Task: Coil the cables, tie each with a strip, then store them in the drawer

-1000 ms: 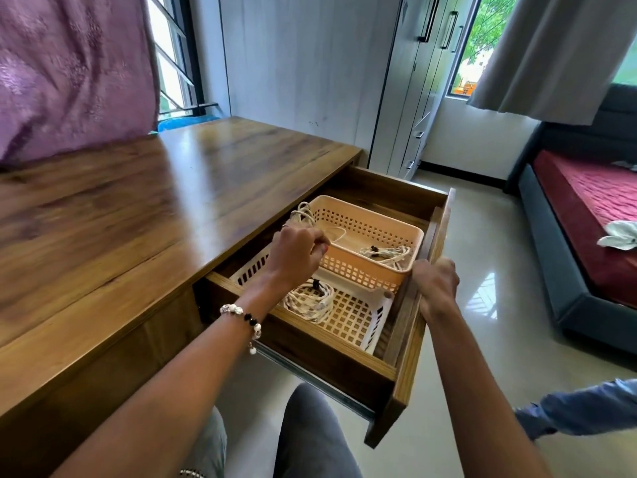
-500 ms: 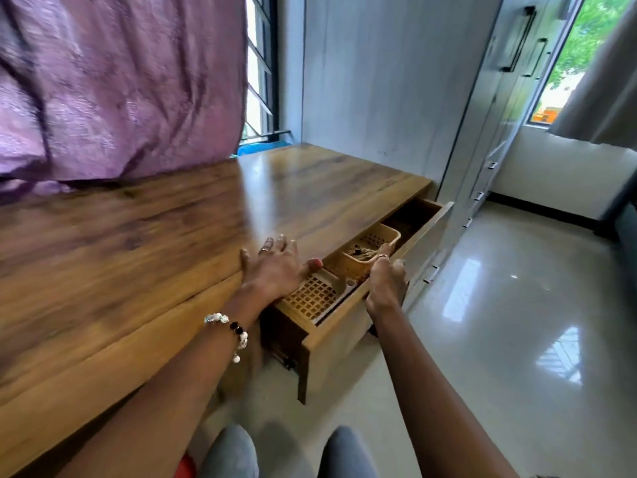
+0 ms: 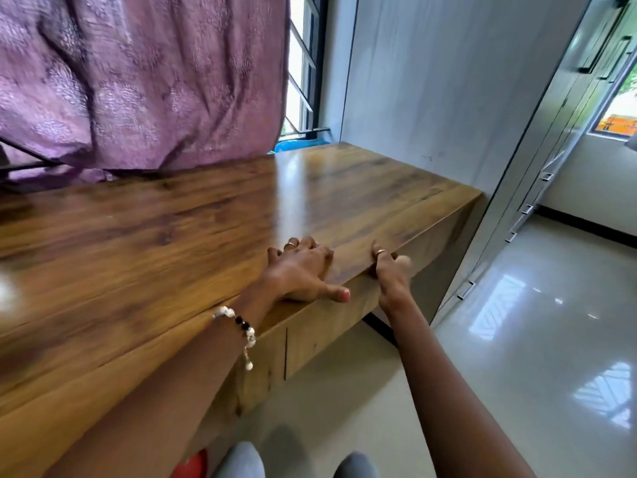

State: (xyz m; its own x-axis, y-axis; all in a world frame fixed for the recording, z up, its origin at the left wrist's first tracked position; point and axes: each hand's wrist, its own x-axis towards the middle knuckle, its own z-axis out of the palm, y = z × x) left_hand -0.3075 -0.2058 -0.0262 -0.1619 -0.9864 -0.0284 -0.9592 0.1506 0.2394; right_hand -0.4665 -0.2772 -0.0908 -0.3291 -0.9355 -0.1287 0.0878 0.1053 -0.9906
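Now the drawer (image 3: 331, 336) sits flush under the bench (image 3: 165, 243) edge, cables out of sight, presumably inside. Your left hand (image 3: 303, 274) lies flat and open on the bench above it, bracing you; your right hand (image 3: 391, 270) curls over that edge.

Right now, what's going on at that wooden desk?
A person is at the wooden desk with both hands on its front edge. The left hand lies flat on the top, fingers spread. The right hand is at the top of the drawer front, which sits flush with the desk, so the drawer looks closed. No cables are in sight, and the picture cannot show what is inside. A purple curtain hangs behind.
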